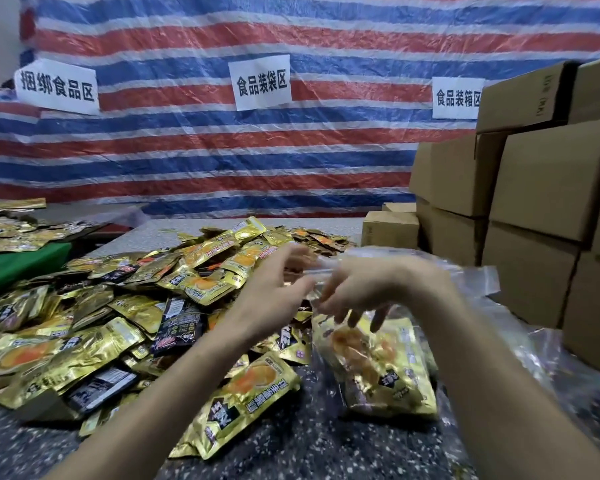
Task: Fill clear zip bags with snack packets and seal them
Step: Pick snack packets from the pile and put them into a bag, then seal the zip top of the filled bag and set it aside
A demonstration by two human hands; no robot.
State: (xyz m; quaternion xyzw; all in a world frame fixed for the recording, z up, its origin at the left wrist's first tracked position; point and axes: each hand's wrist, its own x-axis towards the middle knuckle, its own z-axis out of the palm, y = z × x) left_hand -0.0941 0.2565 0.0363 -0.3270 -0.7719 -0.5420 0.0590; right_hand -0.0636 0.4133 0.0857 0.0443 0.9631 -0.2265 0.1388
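Nearest is the dark speckled table top (291, 452), and on it lies a gold snack packet (246, 393) with an orange picture and a black patch of white characters, too blurred to read. Just right of it the clear zip bag (378, 372) rests on the table, gold packets showing through its wrinkled film, its mouth raised between the two hands. The right hand (357, 289) pinches the bag's top edge, its other fingers hanging curled over the opening. The left hand (274, 289) meets the same zip strip with loosely bent fingers, but motion blur hides whether it grips. Left of and behind the hands spreads a loose pile of packets (125, 306), gold and black, crowding up to the bag. Empty clear bags (482, 282) lie to the right, in front of stacked cardboard boxes (534, 202) whose print is too small to read. At the far left a green surface (14, 268) carries more packets. Behind everything hangs a red, white and blue striped tarp (222, 150) bearing paper signs: the left sign (56, 86) reads 捆绑食品区, the middle sign (261, 83) 食品装袋区, and the right sign (458, 97) 食品装箱区, its edge cut off by a box.
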